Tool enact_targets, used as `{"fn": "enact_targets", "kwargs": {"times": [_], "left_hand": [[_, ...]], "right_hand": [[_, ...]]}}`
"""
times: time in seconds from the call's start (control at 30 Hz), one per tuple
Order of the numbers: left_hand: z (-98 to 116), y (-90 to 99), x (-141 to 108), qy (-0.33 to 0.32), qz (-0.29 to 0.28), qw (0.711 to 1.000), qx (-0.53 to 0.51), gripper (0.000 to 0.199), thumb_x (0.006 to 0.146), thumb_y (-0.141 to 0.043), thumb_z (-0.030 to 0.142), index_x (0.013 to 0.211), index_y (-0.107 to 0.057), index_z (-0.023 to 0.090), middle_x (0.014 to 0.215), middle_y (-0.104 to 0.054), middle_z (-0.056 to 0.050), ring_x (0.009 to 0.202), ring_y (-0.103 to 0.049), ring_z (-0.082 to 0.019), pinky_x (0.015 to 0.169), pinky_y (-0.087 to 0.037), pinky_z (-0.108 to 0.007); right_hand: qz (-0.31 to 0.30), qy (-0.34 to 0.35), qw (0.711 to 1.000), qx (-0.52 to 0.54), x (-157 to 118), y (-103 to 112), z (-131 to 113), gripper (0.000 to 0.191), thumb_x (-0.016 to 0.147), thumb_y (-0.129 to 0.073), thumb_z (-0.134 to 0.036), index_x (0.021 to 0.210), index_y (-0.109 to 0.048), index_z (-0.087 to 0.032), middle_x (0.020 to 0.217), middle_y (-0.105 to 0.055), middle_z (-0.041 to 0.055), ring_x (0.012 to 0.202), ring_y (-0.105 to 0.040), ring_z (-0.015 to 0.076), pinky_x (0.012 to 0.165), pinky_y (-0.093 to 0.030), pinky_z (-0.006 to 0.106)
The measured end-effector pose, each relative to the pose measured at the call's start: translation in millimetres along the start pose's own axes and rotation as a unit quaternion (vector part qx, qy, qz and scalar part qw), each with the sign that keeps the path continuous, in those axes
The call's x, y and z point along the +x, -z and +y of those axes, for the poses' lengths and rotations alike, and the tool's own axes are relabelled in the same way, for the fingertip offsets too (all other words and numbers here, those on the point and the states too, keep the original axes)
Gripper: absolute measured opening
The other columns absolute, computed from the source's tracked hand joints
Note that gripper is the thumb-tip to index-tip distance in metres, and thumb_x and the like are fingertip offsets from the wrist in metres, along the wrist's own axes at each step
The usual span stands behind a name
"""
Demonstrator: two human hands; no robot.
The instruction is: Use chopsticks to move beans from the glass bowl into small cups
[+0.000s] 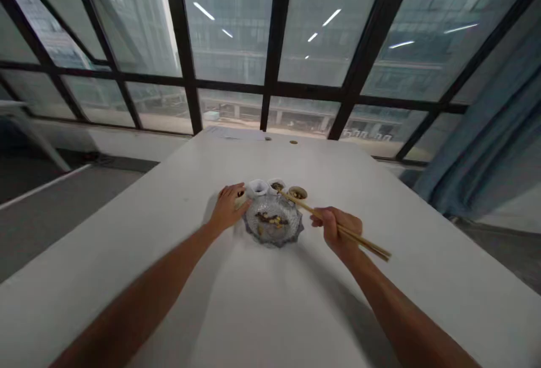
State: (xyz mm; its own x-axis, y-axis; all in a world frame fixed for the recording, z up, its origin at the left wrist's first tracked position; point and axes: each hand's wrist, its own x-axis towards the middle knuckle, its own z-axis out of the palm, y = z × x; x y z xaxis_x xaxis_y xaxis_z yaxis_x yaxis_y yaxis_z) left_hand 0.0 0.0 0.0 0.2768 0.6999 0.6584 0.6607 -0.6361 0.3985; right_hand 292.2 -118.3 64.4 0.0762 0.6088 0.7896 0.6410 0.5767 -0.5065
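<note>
Your right hand pinches a pair of chopsticks between thumb and fingers, gripped partway along so that their back ends jut out past your wrist on the near side. That hold seems chosen to give you reach: the tips slant forward and to the left, meeting the near lip of the middle white cup, which has dark bits in it, while your knuckles stay clear of the glassware.

Your left hand is spread, thumb apart from the fingers, with the left tan cup in the gap between them. The thumb reaches to the edge of the glass dish, so the hand looks well set to steady the group; whether it presses on the cup or merely rests there, you cannot tell from this view.

The dish lies between your two hands, with dark and yellowish pieces scattered in its middle. Just beyond it, the cups curve around its far rim: the left white cup next to your left fingers, then the middle one, then the right tan cup ahead of your right hand. Set this close, they probably keep every chopstick movement short. All of it stands on the white surface, which leaves room for your forearms on the near side.
</note>
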Motion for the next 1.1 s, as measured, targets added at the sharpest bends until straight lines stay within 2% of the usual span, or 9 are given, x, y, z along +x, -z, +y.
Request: {"fn": "enact_targets", "kwargs": {"times": [0.13, 0.3, 0.5, 0.63, 0.77, 0.87, 0.93, 1.03, 1.1], "left_hand": [[2, 1.4, -2, 0.001, -0.004, 1.000, 0.005, 0.033, 0.090, -0.059, 0.040, 0.117, -0.058, 0.022, 0.130, -0.063, -0.009, 0.120, -0.057, -0.025, 0.107, -0.040, -0.046], [18, 3.2, 19, 0.021, -0.016, 0.999, 0.023, 0.045, 0.086, -0.063, 0.044, 0.124, -0.054, 0.022, 0.135, -0.059, -0.010, 0.125, -0.054, -0.026, 0.109, -0.039, -0.044], [61, -26.5, 75, 0.032, -0.178, 0.979, 0.099, 0.069, 0.082, -0.065, 0.049, 0.138, -0.042, 0.015, 0.135, -0.059, -0.016, 0.130, -0.051, -0.031, 0.116, -0.026, -0.050], [74, -50.1, 96, 0.090, -0.241, 0.958, 0.128, 0.073, 0.084, -0.064, 0.046, 0.142, -0.036, 0.012, 0.129, -0.063, -0.019, 0.126, -0.055, -0.032, 0.115, -0.024, -0.052], [72, -52.9, 100, 0.074, -0.227, 0.964, 0.116, 0.075, 0.081, -0.068, 0.042, 0.142, -0.035, 0.014, 0.123, -0.067, -0.016, 0.124, -0.058, -0.029, 0.116, -0.023, -0.049], [67, -48.0, 97, 0.052, -0.202, 0.974, 0.091, 0.075, 0.079, -0.069, 0.042, 0.141, -0.034, 0.017, 0.125, -0.067, -0.014, 0.126, -0.057, -0.027, 0.117, -0.022, -0.047], [65, -46.5, 96, 0.051, -0.194, 0.976, 0.081, 0.074, 0.080, -0.069, 0.043, 0.140, -0.035, 0.018, 0.125, -0.068, -0.014, 0.126, -0.057, -0.027, 0.117, -0.021, -0.048], [60, -48.5, 95, 0.058, -0.201, 0.975, 0.078, 0.074, 0.079, -0.069, 0.044, 0.139, -0.035, 0.018, 0.125, -0.067, -0.015, 0.127, -0.057, -0.027, 0.117, -0.020, -0.049], [58, -51.5, 96, 0.063, -0.208, 0.973, 0.077, 0.074, 0.078, -0.069, 0.046, 0.138, -0.036, 0.018, 0.126, -0.067, -0.015, 0.127, -0.056, -0.028, 0.117, -0.019, -0.050]], "right_hand": [[0.082, -0.079, 0.991, 0.067, 6, -3, -2, 0.047, 0.100, -0.043, -0.047, 0.075, -0.068, -0.015, 0.056, -0.070, 0.0020, 0.041, -0.063, 0.0120, 0.042, -0.051, 0.023], [0.068, -0.075, 0.995, 0.025, 15, -8, 14, 0.048, 0.098, -0.045, -0.051, 0.075, -0.068, -0.016, 0.058, -0.071, 0.0022, 0.043, -0.064, 0.0122, 0.043, -0.051, 0.022], [-0.017, -0.043, 0.998, -0.052, 31, -30, 36, 0.055, 0.099, -0.040, -0.055, 0.068, -0.066, -0.018, 0.056, -0.070, 0.0025, 0.046, -0.065, 0.0127, 0.050, -0.050, 0.023], [-0.029, -0.014, 0.995, -0.095, 35, -38, 38, 0.062, 0.099, -0.033, -0.059, 0.067, -0.067, -0.019, 0.055, -0.069, 0.0041, 0.048, -0.064, 0.0142, 0.051, -0.047, 0.024], [-0.020, -0.013, 0.994, -0.104, 38, -40, 37, 0.064, 0.098, -0.031, -0.061, 0.069, -0.069, -0.020, 0.059, -0.070, 0.0052, 0.053, -0.066, 0.0161, 0.055, -0.048, 0.026], [-0.072, -0.028, 0.994, -0.073, 43, -41, 38, 0.060, 0.095, -0.037, -0.065, 0.073, -0.071, -0.020, 0.062, -0.071, 0.0053, 0.056, -0.067, 0.0178, 0.056, -0.049, 0.028], [-0.088, -0.057, 0.993, -0.048, 45, -39, 37, 0.057, 0.094, -0.042, -0.065, 0.074, -0.071, -0.020, 0.064, -0.072, 0.0054, 0.058, -0.067, 0.0184, 0.056, -0.050, 0.028], [-0.049, -0.113, 0.992, -0.010, 42, -28, 34, 0.056, 0.094, -0.042, -0.063, 0.072, -0.068, -0.019, 0.064, -0.071, 0.0055, 0.056, -0.066, 0.0175, 0.053, -0.050, 0.027], [-0.059, -0.142, 0.988, 0.019, 36, -18, 29, 0.057, 0.095, -0.042, -0.064, 0.069, -0.066, -0.019, 0.060, -0.069, 0.0047, 0.050, -0.063, 0.0158, 0.049, -0.049, 0.026]]}}
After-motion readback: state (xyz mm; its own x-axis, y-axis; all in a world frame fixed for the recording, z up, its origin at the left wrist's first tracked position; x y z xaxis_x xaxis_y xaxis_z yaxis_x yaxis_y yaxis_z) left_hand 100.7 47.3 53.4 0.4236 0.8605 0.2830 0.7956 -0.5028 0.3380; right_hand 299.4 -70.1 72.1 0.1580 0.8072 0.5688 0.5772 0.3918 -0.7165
